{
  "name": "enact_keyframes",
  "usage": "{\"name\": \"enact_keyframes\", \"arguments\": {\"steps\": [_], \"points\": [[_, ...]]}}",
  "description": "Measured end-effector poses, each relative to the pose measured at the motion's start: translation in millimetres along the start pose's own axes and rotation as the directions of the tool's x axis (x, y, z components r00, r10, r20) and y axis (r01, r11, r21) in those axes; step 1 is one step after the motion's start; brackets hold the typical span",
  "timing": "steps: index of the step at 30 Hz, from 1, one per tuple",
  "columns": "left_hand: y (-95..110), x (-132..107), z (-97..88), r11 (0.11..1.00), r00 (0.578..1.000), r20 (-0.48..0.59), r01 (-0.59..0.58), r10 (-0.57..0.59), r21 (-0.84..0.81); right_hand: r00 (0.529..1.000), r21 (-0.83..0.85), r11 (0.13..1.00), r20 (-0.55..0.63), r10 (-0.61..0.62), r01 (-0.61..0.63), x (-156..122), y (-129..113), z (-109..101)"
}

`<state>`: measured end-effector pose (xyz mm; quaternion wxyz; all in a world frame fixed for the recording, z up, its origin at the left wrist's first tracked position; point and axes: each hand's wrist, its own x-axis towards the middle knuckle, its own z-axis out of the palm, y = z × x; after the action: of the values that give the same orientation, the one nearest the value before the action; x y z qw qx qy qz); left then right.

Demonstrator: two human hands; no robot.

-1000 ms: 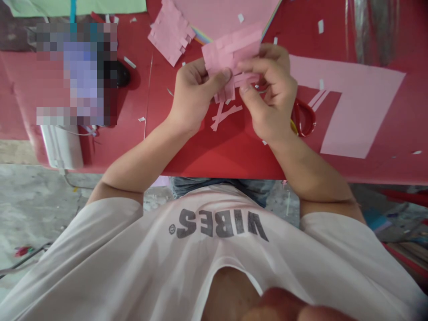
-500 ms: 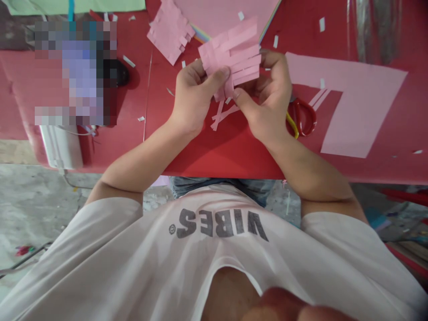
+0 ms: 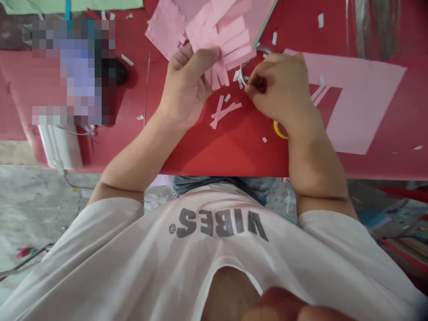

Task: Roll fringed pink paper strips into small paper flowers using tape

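My left hand (image 3: 187, 84) is closed on a woven piece of pink paper strips (image 3: 220, 38), held just above the red table (image 3: 200, 147). My right hand (image 3: 282, 89) has its fingers pinched together beside a thin white-grey ring (image 3: 243, 75); what they grip is hidden. A yellow curved piece (image 3: 278, 132) peeks out from under my right wrist. Two crossed loose pink strips (image 3: 222, 111) lie on the table between my hands.
A second woven pink piece (image 3: 163, 29) lies at the back. A large pink sheet (image 3: 364, 102) with a cut-out corner is on the right. A black object (image 3: 117, 73), green paper (image 3: 100, 4) and small scraps sit on the left. The table's front edge runs near my body.
My right hand let go of the woven piece and dropped to the table, covering the red scissors. My left hand lifted the woven piece up and away.
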<state>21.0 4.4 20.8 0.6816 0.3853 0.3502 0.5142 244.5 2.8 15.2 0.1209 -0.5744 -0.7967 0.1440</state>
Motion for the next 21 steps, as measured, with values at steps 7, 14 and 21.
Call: {"name": "enact_keyframes", "arguments": {"steps": [7, 14, 21], "points": [[4.8, -0.8, -2.7, 0.887, 0.935, 0.252, -0.326, 0.251, 0.328, 0.942, 0.331, 0.943, -0.328, 0.073, 0.042, -7.9, -18.0, -13.1], [8.2, -3.5, -4.0, 0.719, 0.848, 0.452, -0.495, 0.277, 0.488, 0.92, 0.363, 0.928, -0.386, 0.071, 0.081, -21.4, -25.7, -14.8], [-6.6, -2.8, -10.6, 0.655, 0.804, 0.535, -0.555, 0.261, 0.513, 0.93, 0.335, 0.94, -0.363, 0.062, 0.068, -22.1, -26.7, -13.0]]}}
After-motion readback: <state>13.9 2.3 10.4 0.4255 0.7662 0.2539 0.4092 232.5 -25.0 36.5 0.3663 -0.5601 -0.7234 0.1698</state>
